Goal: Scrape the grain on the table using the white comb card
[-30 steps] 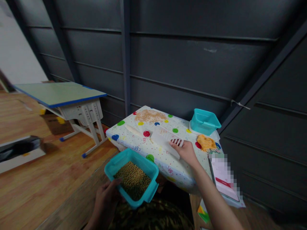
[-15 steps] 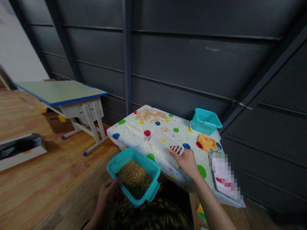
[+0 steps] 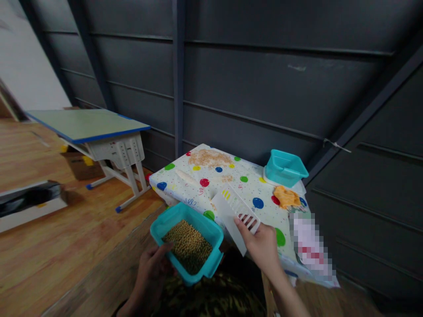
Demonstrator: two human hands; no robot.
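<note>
My left hand grips the near left corner of a teal plastic tub filled with tan beans, held below the edge of a small table with a balloon-print cloth. My right hand is closed on a white slotted plastic scoop, lifted off the cloth and tilted at the table's near edge, just right of the tub. A patch of pale grain lies at the table's far side, with a smaller scatter nearer the middle.
A second, empty teal tub stands on a white lid at the table's far right, with a crumpled orange cloth beside it. A blurred-out card lies at the right corner. A blue-edged school desk stands to the left on the wooden floor.
My right hand has drawn the white scoop toward me across the table and lifted it to the near edge beside the tub. The left hand has kept the tub of beans almost still.
</note>
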